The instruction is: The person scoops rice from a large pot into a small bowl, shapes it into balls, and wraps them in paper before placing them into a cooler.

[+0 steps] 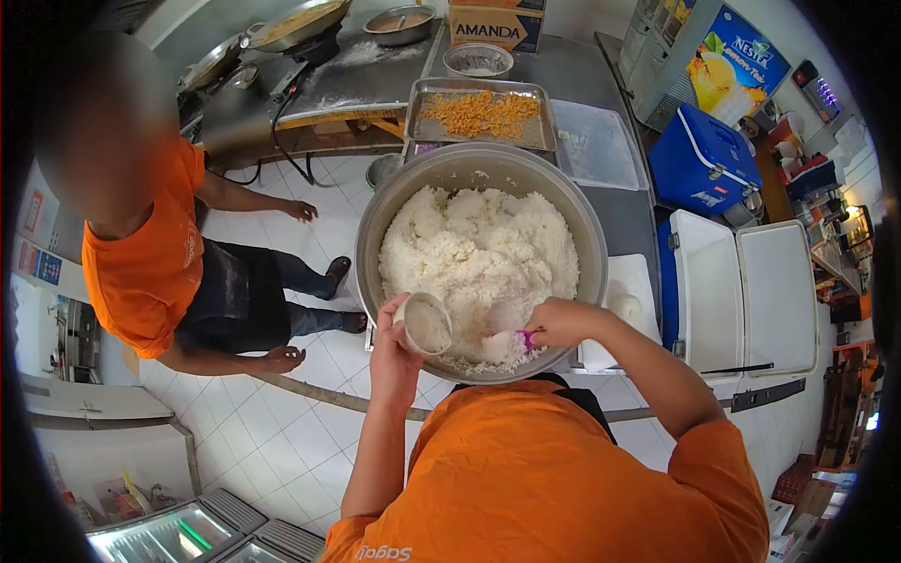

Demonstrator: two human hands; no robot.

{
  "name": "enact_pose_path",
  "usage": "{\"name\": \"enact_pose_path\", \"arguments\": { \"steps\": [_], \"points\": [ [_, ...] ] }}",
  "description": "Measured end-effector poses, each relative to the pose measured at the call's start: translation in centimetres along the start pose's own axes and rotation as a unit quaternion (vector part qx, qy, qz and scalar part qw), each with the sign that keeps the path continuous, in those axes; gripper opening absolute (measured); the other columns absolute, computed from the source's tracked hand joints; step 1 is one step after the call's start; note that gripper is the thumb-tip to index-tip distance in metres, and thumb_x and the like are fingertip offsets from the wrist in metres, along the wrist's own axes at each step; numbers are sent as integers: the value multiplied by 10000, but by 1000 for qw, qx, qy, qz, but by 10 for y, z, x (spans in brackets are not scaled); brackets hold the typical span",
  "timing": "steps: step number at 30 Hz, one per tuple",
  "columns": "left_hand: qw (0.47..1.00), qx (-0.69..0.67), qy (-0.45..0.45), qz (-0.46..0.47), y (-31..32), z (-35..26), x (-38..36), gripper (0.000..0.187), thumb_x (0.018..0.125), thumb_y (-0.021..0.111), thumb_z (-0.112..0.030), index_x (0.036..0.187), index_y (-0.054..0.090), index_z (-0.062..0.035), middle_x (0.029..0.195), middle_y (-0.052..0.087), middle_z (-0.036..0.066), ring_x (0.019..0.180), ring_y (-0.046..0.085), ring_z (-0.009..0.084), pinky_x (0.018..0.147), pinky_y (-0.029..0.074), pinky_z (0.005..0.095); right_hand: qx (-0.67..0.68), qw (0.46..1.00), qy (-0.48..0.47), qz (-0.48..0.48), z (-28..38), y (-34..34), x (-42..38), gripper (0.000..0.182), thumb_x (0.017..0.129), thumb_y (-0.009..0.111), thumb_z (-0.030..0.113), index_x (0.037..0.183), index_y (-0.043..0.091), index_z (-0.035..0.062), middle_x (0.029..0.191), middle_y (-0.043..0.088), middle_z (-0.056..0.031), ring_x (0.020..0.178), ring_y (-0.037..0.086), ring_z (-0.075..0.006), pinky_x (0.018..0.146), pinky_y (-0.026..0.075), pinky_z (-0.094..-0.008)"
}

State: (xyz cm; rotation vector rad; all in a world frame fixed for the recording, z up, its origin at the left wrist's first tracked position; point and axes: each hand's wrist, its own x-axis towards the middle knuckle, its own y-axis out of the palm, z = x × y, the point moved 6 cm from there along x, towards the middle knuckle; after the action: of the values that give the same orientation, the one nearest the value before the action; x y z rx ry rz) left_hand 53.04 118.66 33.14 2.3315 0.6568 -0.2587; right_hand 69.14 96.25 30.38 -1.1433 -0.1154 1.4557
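Note:
A large round metal pot holds a heap of white rice. My left hand is closed around a small bowl with rice inside, at the pot's near left rim. My right hand grips a purple-handled scoop low in the pot at the near right. Rice covers most of the scoop, so its blade is largely hidden. The bowl and the scoop are apart.
Beyond the pot lie a metal tray of orange bits, a metal bowl and a cardboard box. A person in orange stands at left. Blue cooler and open white cooler are at right.

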Motion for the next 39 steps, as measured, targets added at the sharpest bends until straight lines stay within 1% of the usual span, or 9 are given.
{"name": "enact_pose_path", "arguments": {
  "steps": [5, 9, 11, 21, 26, 32, 33, 34, 39],
  "points": [
    [988, 138, -64, -13, 12, 4, 2, 400, 1057, 440, -270, 1433, 479, -137, 1457, 522, 74, 1370, 511, 252, 1102, 474, 465, 101, 989, -25, -103, 33, -49, -32, 277, 919, 636, 192, 1134, 755, 65, 918, 736, -207, 807, 705, -365, 751, 536, -476],
    [995, 42, -94, 8, 33, 30, 14, 435, 1122, 389, -398, 1457, 478, -135, 1466, 529, 106, 1327, 553, 273, 1017, 539, 494, 109, 937, -41, -331, 78, -41, -41, 434, 956, 632, 143, 1388, 657, 101, 832, 689, -208, 717, 683, -358, 695, 530, -443],
    [987, -96, -116, 55, 46, 36, 21, 500, 1137, 329, -446, 1473, 470, -103, 1462, 553, 126, 1295, 586, 294, 1019, 546, 499, 76, 920, -26, -384, 96, -23, -34, 591, 935, 583, 94, 1510, 504, -15, 978, 700, -231, 816, 721, -385, 763, 582, -455],
    [997, -3, -54, 52, 47, 33, 39, 500, 1103, 447, -521, 1446, 470, -157, 1418, 586, 103, 1305, 596, 287, 1048, 529, 535, -35, 957, -67, -280, 80, -31, -28, 669, 949, 641, 96, 1558, 407, -53, 923, 688, -212, 721, 679, -355, 710, 563, -441],
    [989, -5, 122, 86, 49, 20, 32, 554, 1042, 621, -484, 1440, 425, -152, 1410, 536, 79, 1292, 579, 253, 1046, 532, 481, 50, 848, -63, -524, 85, -65, -68, 533, 1015, 583, 105, 1535, 479, 49, 945, 733, -170, 798, 708, -367, 699, 548, -435],
    [951, 190, 242, -8, 35, 16, 27, 813, 897, 821, -459, 1451, 396, -44, 1366, 485, 92, 1266, 530, 222, 1089, 447, 357, 421, 785, -67, -449, 124, -34, -38, 374, 1042, 560, 72, 1406, 609, 0, 1034, 738, -231, 876, 722, -395, 787, 553, -402],
    [938, 223, 266, -23, 41, 15, 21, 836, 875, 840, -441, 1445, 398, -19, 1347, 485, 93, 1261, 520, 219, 1092, 428, 340, 424, 782, -65, -453, 123, -26, -33, 374, 1042, 560, 72, 1406, 609, 0, 1034, 738, -231, 876, 722, -395, 787, 553, -402],
    [911, 274, 307, -33, 43, 16, 18, 544, 898, 632, -128, 1398, 431, -59, 1280, 501, 66, 1186, 551, 187, 1032, 463, 318, 375, 806, -94, -447, 125, -18, -23, 394, 1027, 550, 29, 1418, 598, 10, 1074, 735, -237, 891, 722, -396, 806, 554, -401],
    [933, 224, 280, -40, 34, 35, 20, 553, 959, 746, -206, 1393, 428, -80, 1265, 523, 56, 1122, 586, 183, 998, 501, 332, 279, 898, -67, -333, 122, -11, -10, 392, 1042, 505, 90, 1417, 592, 14, 1052, 713, -302, 933, 725, -449, 787, 560, -492]
  ]
}}
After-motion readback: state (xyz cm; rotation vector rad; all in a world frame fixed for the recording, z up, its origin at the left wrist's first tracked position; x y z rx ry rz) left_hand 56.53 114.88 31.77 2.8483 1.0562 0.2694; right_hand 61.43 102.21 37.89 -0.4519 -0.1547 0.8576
